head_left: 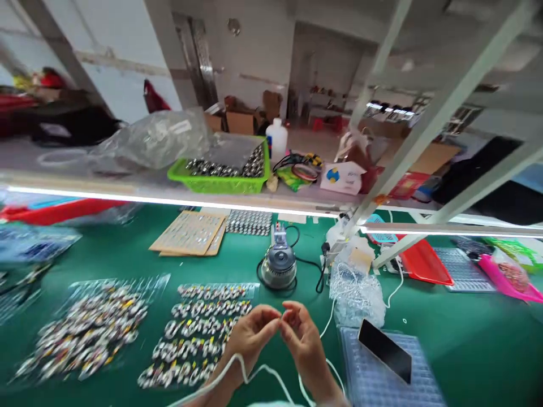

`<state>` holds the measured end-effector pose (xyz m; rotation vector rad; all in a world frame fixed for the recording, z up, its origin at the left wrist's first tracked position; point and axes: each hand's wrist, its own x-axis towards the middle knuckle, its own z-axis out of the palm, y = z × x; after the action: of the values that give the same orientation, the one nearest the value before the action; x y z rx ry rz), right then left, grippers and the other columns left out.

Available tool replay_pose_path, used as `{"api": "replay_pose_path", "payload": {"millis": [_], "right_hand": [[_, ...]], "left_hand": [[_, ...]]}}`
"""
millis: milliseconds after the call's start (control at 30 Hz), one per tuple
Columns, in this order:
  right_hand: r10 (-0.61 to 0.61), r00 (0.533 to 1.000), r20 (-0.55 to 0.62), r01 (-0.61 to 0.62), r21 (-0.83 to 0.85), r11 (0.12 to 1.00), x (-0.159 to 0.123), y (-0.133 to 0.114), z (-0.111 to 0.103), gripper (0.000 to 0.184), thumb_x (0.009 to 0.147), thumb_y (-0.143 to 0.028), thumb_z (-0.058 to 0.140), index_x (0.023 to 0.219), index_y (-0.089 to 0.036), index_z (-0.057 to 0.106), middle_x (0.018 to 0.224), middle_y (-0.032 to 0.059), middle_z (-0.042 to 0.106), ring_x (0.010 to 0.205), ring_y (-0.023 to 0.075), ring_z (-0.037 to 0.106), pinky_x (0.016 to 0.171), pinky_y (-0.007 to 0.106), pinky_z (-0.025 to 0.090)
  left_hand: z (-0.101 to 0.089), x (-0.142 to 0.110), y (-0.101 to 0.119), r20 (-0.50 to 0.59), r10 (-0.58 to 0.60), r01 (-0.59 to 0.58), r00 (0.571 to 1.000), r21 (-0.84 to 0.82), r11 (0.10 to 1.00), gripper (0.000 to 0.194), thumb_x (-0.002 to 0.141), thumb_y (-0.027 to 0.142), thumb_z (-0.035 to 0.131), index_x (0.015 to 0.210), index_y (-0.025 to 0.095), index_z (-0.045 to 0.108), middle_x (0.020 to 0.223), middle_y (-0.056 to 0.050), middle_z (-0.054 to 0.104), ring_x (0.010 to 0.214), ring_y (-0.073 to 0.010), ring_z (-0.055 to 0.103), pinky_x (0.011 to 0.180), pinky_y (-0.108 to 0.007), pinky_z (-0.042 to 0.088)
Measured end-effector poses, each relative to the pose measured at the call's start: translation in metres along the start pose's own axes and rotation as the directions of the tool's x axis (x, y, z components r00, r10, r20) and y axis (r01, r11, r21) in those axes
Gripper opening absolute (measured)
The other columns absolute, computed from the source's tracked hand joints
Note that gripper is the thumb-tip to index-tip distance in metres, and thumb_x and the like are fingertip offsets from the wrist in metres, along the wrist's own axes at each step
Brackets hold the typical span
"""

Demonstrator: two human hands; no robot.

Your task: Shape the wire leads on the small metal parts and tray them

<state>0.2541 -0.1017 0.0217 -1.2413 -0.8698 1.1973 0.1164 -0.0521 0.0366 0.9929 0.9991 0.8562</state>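
Over the green work surface (314, 271), my left hand (253, 333) and my right hand (300, 333) meet fingertip to fingertip. Both are closed in a pinch; whatever lies between the fingertips is too small to make out. A white cord (241, 364) passes over my left wrist. Left of my hands, rows of small coiled wire pieces (190, 328) lie on a clear tray, partly hidden behind my left hand. Just beyond my fingers stands a round grey device (279, 267) with a black cable.
A heap of similar wire pieces (89, 328) covers another tray at left. A phone (385, 349) rests on stacked clear trays (352, 362) at right. Behind are cardboard sheets (189, 233), a red tray (424, 261) and a shelf holding a green basket (220, 183). Slanted white posts (441, 113) cross the right side.
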Motion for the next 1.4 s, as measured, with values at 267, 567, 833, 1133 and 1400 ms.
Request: {"api": "replay_pose_path", "payload": {"millis": [267,567,833,1133,1400], "right_hand": [[0.101,0.989,0.112,-0.118,0.159,0.980,-0.012,-0.029,-0.018,0.024,0.080,-0.039,0.072,0.096,-0.021,0.067,0.083,0.0036,0.061,0.076,0.0181,0.054,0.072,0.031,0.044],[0.179,0.977,0.115,-0.204,0.262,0.943,-0.012,-0.032,-0.004,0.021,0.075,-0.035,0.078,0.081,-0.019,0.067,0.066,-0.0025,0.051,0.057,0.0093,0.039,0.053,0.023,0.030],[0.135,0.989,0.054,-0.143,0.182,0.973,-0.012,-0.020,0.003,0.020,0.078,-0.036,0.075,0.083,-0.019,0.067,0.067,-0.0017,0.055,0.056,0.0093,0.043,0.050,0.021,0.034],[0.080,0.995,-0.066,-0.074,0.092,0.993,-0.009,-0.022,0.010,0.023,0.075,-0.039,0.075,0.077,-0.018,0.066,0.064,-0.0022,0.056,0.055,0.0098,0.048,0.052,0.021,0.042],[0.064,0.993,-0.100,-0.060,0.043,0.997,-0.005,-0.020,0.011,0.022,0.077,-0.038,0.073,0.076,-0.018,0.064,0.063,-0.0031,0.055,0.054,0.0088,0.047,0.051,0.019,0.041]], "left_hand": [[-0.011,-0.006,0.009,0.012,0.002,-0.003,1.000,0.087,0.996,0.023,0.074,0.033,0.076,0.089,0.017,0.071,0.082,-0.007,0.075,0.077,-0.0201,0.069,0.069,-0.025,0.054],[0.001,-0.013,0.002,0.025,0.016,-0.017,1.000,0.024,1.000,0.021,0.074,0.032,0.077,0.088,0.017,0.076,0.084,-0.008,0.076,0.078,-0.0201,0.070,0.071,-0.025,0.055],[0.000,-0.016,-0.004,-0.024,0.038,-0.038,0.999,0.015,0.999,0.019,0.075,0.029,0.075,0.089,0.017,0.078,0.085,-0.008,0.076,0.078,-0.0213,0.070,0.070,-0.025,0.057],[0.005,-0.017,-0.008,-0.025,0.086,-0.084,0.996,0.064,0.994,0.018,0.078,0.027,0.071,0.092,0.017,0.078,0.087,-0.008,0.075,0.080,-0.0206,0.069,0.073,-0.026,0.056],[0.007,-0.016,-0.002,-0.005,0.182,-0.179,0.983,0.157,0.971,0.018,0.082,0.023,0.065,0.094,0.017,0.077,0.084,-0.006,0.074,0.078,-0.0177,0.067,0.072,-0.025,0.054]]}}
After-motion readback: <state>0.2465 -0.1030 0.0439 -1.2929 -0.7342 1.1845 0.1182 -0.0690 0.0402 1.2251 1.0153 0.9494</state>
